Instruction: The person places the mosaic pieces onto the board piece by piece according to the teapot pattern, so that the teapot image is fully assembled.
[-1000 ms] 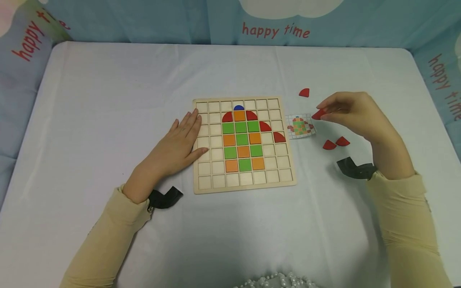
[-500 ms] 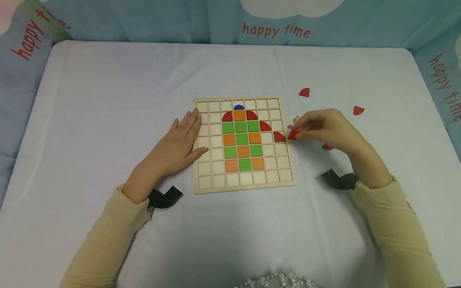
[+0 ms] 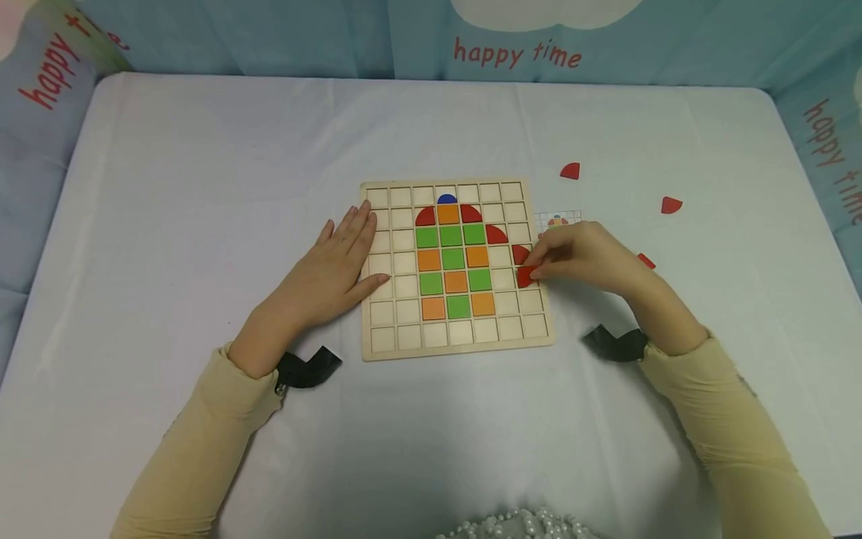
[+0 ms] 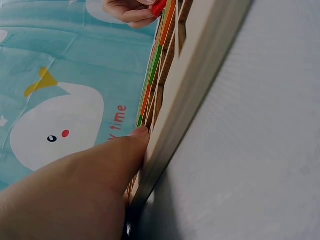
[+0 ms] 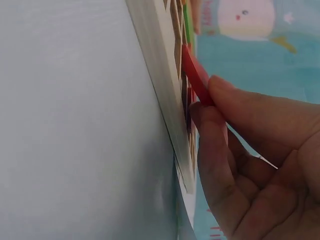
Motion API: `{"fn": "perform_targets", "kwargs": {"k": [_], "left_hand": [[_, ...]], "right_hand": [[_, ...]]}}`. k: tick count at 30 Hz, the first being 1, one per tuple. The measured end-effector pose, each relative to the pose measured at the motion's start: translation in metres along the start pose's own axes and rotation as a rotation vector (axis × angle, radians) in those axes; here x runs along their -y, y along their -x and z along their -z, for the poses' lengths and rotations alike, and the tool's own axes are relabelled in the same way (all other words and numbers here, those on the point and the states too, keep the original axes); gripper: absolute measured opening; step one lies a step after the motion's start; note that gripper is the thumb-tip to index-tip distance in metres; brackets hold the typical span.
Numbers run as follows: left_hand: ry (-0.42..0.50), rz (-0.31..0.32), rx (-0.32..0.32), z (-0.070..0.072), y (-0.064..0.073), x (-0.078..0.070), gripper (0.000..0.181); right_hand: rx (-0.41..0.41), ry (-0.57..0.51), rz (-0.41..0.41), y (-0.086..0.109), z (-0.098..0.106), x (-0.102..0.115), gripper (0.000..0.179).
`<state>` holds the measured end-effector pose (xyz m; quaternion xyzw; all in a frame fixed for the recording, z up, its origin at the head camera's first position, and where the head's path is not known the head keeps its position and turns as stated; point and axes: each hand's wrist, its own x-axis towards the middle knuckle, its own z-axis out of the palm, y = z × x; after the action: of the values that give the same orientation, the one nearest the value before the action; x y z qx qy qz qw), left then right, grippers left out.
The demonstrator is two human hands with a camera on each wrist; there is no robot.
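Observation:
A wooden grid board (image 3: 407, 352) bears green and orange square tiles, a blue half-round at the top and several red quarter-circles. My left hand (image 3: 330, 266) rests with straight fingers on its left edge; the left wrist view has the thumb (image 4: 135, 142) against the rim. Between thumb and fingers my right hand (image 3: 589, 258) pinches a red quarter-circle tile (image 3: 525, 277) over a cell in the rightmost column, just below another red tile. In the right wrist view the pinched tile (image 5: 196, 77) stands tilted, one corner down at the grid.
A small printed pattern card (image 3: 562, 216) lies right of the board, partly under the right hand. Loose red quarter-circle tiles lie beyond it: one at the back (image 3: 570, 171), one farther right (image 3: 671, 205), one by the right wrist (image 3: 646, 260). A printed curtain (image 3: 303, 41) borders the white table.
My right hand has carried the red tile left and toward me, from beyond the card onto the board's right column. My left hand has stayed put.

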<state>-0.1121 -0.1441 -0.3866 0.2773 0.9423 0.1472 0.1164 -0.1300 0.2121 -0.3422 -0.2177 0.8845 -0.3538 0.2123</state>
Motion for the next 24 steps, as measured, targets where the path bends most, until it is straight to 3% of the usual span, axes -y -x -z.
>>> {"fn": "perform_targets", "kwargs": {"k": [15,24], "left_hand": [[0.008,-0.009,-0.006,0.000,0.001,0.002,0.080],[0.008,-0.005,-0.008,-0.001,-0.001,0.002,0.081]], "right_hand": [[-0.046,0.062,0.049,0.000,0.000,-0.002,0.012],[-0.142,0.028,-0.163,0.010,0.023,-0.006,0.013]]}}
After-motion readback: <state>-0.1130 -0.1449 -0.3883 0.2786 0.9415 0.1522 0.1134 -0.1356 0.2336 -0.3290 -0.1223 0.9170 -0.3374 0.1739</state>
